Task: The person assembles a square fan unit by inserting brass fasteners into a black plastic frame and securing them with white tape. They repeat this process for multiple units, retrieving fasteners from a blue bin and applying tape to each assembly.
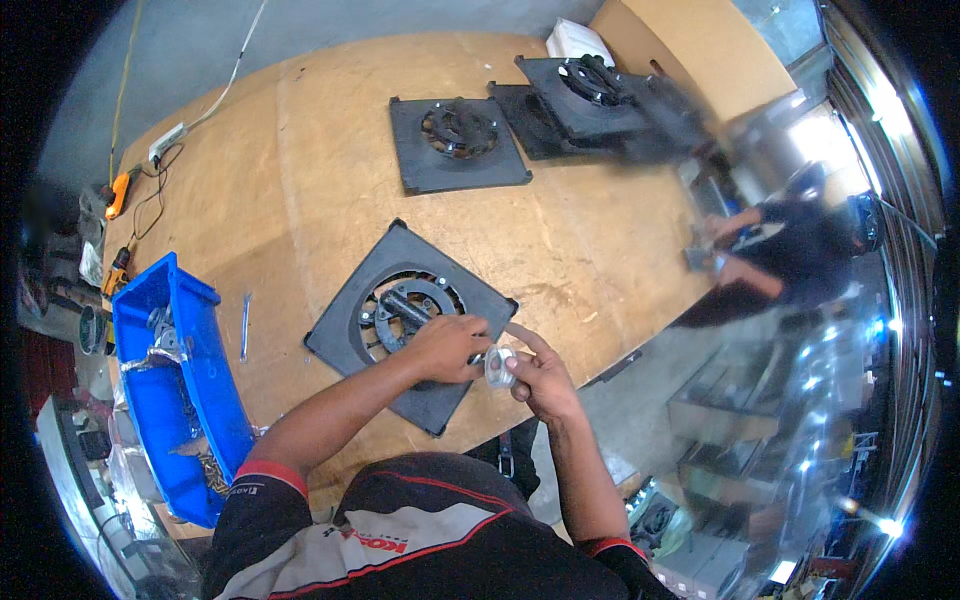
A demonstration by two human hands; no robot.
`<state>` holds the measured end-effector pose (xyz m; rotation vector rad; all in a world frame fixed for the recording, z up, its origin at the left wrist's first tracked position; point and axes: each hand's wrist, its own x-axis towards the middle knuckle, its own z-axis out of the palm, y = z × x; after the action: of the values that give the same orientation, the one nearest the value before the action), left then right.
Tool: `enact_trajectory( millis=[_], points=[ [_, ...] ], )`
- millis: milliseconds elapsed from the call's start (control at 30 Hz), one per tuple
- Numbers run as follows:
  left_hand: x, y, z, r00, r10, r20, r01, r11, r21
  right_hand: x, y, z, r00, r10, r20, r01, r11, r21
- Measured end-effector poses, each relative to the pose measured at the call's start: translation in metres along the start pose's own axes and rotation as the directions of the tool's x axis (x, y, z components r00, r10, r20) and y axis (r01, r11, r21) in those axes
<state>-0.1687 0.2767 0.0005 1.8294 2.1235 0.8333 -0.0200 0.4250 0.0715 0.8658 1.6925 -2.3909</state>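
A square black plastic panel (402, 245) with a round slotted opening lies cornerwise on the table in front of me. A black bar-like part (404, 308) sits across the ring in its middle. My left hand (450, 348) is over the panel's right side, its fingers bent together close to my right hand; what they pinch, if anything, is hidden. In my right hand (545, 382) is a small clear, whitish round thing (498, 368) that looks like a roll of clear tape, held between thumb and fingers near the panel's right edge. The right index finger points outward.
A blue divided bin (212, 345) with metal parts stands at left, beside a thin blue stick (245, 328). An orange-black drill (118, 272) and a power strip (167, 142) lie farther off. More black panels (460, 145) rest at the back. Another person (790, 235) works at right.
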Motion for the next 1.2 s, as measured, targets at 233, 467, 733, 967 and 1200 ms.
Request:
enact_trajectory(
  millis=[233, 467, 733, 967, 1200],
  points=[
    [0.000, 0.005, 0.000, 0.996, -0.046, -0.077, 0.041, 0.997, -0.060, 0.004, 0.019, -0.005, 0.992, -0.123, -0.020, 0.125, 0.985, 0.122],
    [0.001, 0.008, -0.001, 0.991, -0.090, -0.099, 0.085, 0.995, -0.057, 0.026, 0.038, -0.013, 0.976, -0.203, -0.084, 0.198, 0.978, -0.059],
    [0.002, 0.002, 0.008, 0.981, 0.038, -0.192, -0.041, 0.999, -0.013, 0.064, 0.100, -0.034, 0.979, -0.201, -0.030, 0.193, 0.965, -0.177],
    [0.001, -0.001, 0.013, 0.984, 0.048, -0.170, -0.044, 0.999, 0.027, 0.062, 0.143, -0.026, 0.952, -0.305, -0.035, 0.288, 0.926, -0.243],
    [0.002, 0.002, 0.007, 0.982, 0.090, -0.165, -0.085, 0.996, 0.038, 0.039, 0.138, 0.014, 0.832, -0.489, -0.262, 0.292, 0.787, -0.543]
  ],
)
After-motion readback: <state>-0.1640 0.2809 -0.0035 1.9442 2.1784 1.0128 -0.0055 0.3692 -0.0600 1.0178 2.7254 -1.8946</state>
